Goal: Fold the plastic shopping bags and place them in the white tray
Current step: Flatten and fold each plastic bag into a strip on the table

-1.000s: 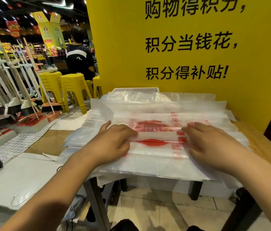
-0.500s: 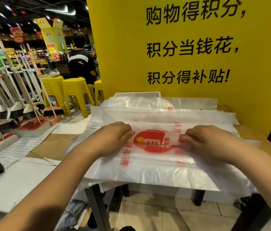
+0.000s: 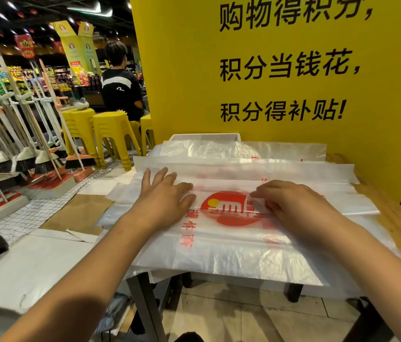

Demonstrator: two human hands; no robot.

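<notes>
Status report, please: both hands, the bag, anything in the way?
Left hand flat, pressing top bag. Right hand on its folded edge, grip unclear. White tray behind, more bags lying across its near side.

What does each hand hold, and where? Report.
Left hand holds nothing: it presses flat on the top plastic bag, left of its red logo. Right hand bears on the folded strip; a pinch cannot be told.

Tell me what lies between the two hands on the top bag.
In the head view, only the translucent white plastic shopping bag shows between the left hand and the right hand: its round red printed logo fills that gap.
</notes>
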